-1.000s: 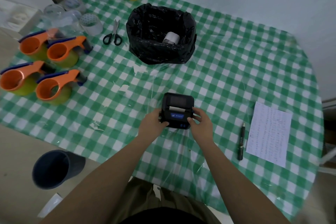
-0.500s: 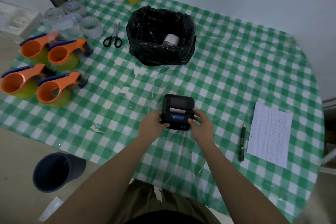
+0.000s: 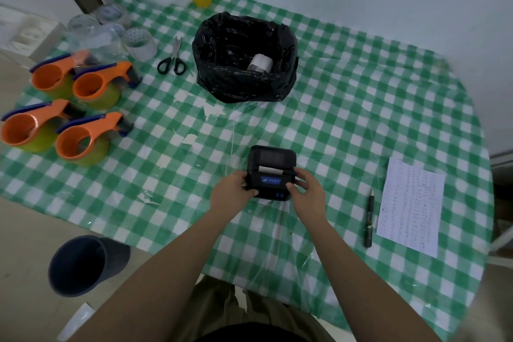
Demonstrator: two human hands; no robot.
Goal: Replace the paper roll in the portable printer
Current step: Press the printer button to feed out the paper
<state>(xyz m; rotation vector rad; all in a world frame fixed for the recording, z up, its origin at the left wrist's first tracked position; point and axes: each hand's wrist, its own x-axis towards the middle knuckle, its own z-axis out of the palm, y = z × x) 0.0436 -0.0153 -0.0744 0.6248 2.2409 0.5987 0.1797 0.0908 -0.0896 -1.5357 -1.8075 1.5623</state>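
— Black plastic, that small portable printer; where does it sit?
— On the green-checked tabletop, near the front edge, with a strip of white paper showing at its slot.
— And the hands?
— The left hand has its grip closed around the printer's left side, and the right hand clasps the right side, thumb on the front face.
— Any paper roll?
— 1 white paper roll lies inside the black bag farther back, well apart from the printer.
— What else?
— 4 orange tape dispensers at the left, scissors beside the bag, a pen and a printed sheet at the right.
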